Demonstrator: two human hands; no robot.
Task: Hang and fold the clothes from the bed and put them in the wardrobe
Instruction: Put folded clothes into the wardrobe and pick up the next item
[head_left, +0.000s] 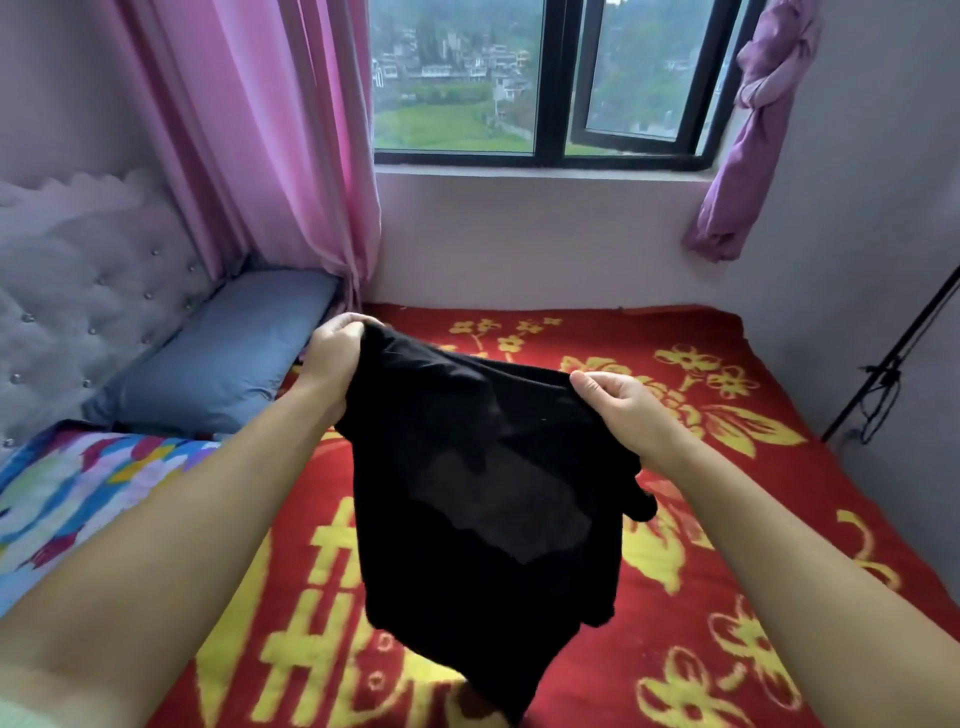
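both hands hold a black garment (483, 499) up over the bed: left hand (332, 358) and right hand (623, 410) each grip its top edge. below lies a red blanket (727, 519) with yellow flowers, a blue pillow (228, 353) by the tufted headboard (78, 291), pink curtain (260, 130) beside the window (540, 83).

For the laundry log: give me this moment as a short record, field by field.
garment: black garment, held up over the bed, hanging loose
left hand: left hand grips its top left edge
right hand: right hand pinches its top right edge
bed cover: red blanket with yellow flowers
pillow: blue pillow by the headboard
wardrobe: not in view
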